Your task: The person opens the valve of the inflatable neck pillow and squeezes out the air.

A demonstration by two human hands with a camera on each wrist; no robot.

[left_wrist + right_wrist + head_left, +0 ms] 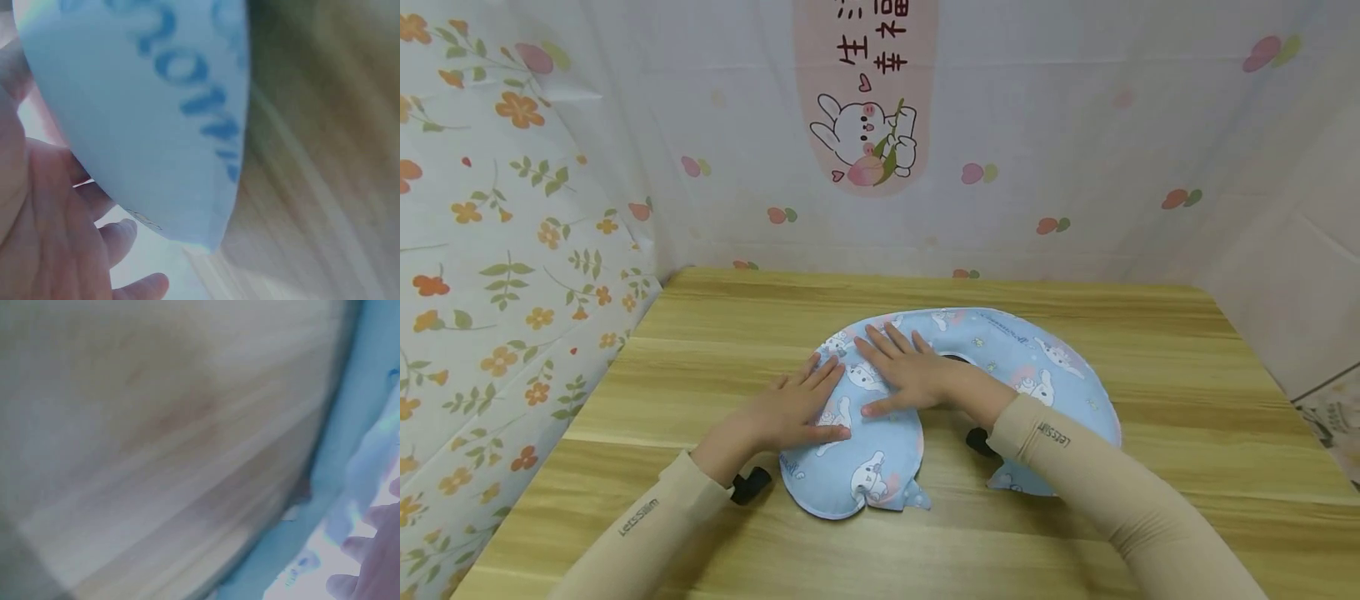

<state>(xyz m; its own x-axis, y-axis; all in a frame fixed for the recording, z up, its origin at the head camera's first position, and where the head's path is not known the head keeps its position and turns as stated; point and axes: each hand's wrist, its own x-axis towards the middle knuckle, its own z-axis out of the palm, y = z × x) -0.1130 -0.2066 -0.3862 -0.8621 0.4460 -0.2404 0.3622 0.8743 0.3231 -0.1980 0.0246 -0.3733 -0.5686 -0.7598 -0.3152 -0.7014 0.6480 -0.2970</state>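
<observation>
A light blue U-shaped neck pillow (880,467) with white cartoon puppy prints lies on the wooden table, its opening towards me. My left hand (793,412) rests on the outer left side of the pillow's left arm, fingers straight and thumb spread. On the inner side of that same arm lies my right hand (910,372), fingers fanned out and reaching over the top. The left wrist view shows the left palm and fingers (119,240) against the pillow's edge. Some fingers (357,550) of the right hand appear at the corner of the right wrist view.
The wooden table (700,333) extends around the pillow on every side. Behind it hangs a white printed cloth (1037,125), and a flowered cloth (512,250) covers the left side. My right sleeve (1097,475) crosses over the pillow's right arm.
</observation>
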